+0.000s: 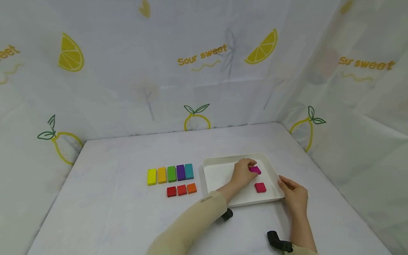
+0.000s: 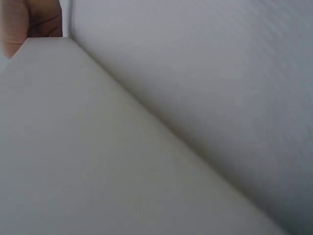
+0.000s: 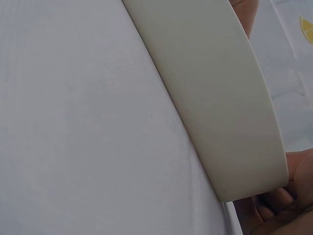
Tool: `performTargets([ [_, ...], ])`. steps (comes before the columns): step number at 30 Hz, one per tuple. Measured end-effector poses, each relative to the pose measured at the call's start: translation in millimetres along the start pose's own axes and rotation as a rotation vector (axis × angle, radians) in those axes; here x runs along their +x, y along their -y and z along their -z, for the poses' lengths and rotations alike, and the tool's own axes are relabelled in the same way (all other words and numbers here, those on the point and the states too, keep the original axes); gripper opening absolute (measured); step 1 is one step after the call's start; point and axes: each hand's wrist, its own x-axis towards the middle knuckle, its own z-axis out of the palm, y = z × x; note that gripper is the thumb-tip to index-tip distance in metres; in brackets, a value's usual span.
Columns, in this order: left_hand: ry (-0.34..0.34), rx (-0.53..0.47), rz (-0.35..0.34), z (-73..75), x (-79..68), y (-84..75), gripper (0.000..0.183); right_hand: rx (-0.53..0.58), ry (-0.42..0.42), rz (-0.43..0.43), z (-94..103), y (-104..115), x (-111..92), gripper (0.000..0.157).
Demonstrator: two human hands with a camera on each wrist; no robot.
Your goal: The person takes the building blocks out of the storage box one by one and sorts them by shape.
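Note:
My left hand (image 1: 242,173) reaches over the white tray (image 1: 218,178) and pinches a magenta block (image 1: 256,170) between thumb and fingers. Just in front of that block, a crimson block (image 1: 260,187) lies on the tray floor. At the tray's front right corner, my right hand (image 1: 295,197) grips the rim. The right wrist view shows curled fingers (image 3: 281,200) at this corner, below the outer side wall (image 3: 230,107). The left wrist view is mostly filled by the tray's outer wall (image 2: 98,137), with part of a hand (image 2: 29,22) at upper left.
Left of the tray stands a row of yellow (image 1: 152,176), amber (image 1: 162,175), green (image 1: 172,174), purple (image 1: 181,172) and teal blocks (image 1: 189,171). Before it lie smaller red (image 1: 171,191), light red (image 1: 182,190) and orange blocks (image 1: 192,188). Lemon-printed cloth (image 1: 127,99) surrounds the white table (image 1: 111,212).

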Motion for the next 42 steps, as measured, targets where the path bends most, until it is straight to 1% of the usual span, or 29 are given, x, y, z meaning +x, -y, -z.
performTargets([
  [3, 0.033, -0.058, -0.082, 17.4, -3.3, -3.3, 0.036, -0.004, 0.001, 0.004, 0.9, 1, 2, 0.043],
  [6, 0.047, -0.095, -0.153, 37.0, -8.8, -5.8, 0.038, 0.000, -0.005, 0.011, 1.3, 1, 2, 0.043],
  [8, 0.045, -0.090, -0.195, 50.2, -13.2, -6.7, 0.038, 0.008, -0.009, 0.012, 1.4, 1, 2, 0.042],
  [11, 0.025, -0.045, -0.239, 70.9, -19.7, -7.7, 0.038, 0.022, -0.006, 0.011, 1.8, 1, 2, 0.042],
  [13, 0.009, -0.027, -0.253, 84.6, -22.6, -7.6, 0.038, 0.022, -0.010, 0.007, 2.2, 1, 1, 0.041],
  [16, -0.015, -0.024, -0.256, 105.6, -25.2, -4.9, 0.038, 0.028, -0.017, -0.001, 2.9, 0, 2, 0.041],
  [20, -0.045, -0.027, -0.266, 135.5, -30.7, 7.9, 0.038, 0.037, -0.009, -0.016, 2.9, -2, 3, 0.042],
  [23, -0.065, -0.015, -0.272, 159.1, -40.3, 21.4, 0.038, 0.036, -0.001, -0.019, 2.3, -3, 4, 0.043],
  [26, -0.079, -0.001, -0.238, 181.6, -53.8, 36.4, 0.039, 0.035, 0.008, -0.012, 1.4, -3, 4, 0.043],
  [32, -0.125, 0.033, -0.042, 223.3, -89.8, 68.9, 0.041, 0.030, 0.027, 0.008, 0.2, -1, 4, 0.046],
  [34, -0.140, 0.044, 0.007, 234.1, -101.7, 79.2, 0.041, 0.027, 0.030, 0.000, 0.4, -2, 3, 0.046],
  [38, -0.149, 0.066, 0.078, 249.4, -120.5, 96.6, 0.042, 0.026, 0.029, -0.020, 1.2, -4, 2, 0.044],
  [42, -0.109, 0.064, 0.140, 256.1, -131.8, 109.1, 0.041, 0.029, 0.020, -0.016, 0.5, -2, 2, 0.044],
])
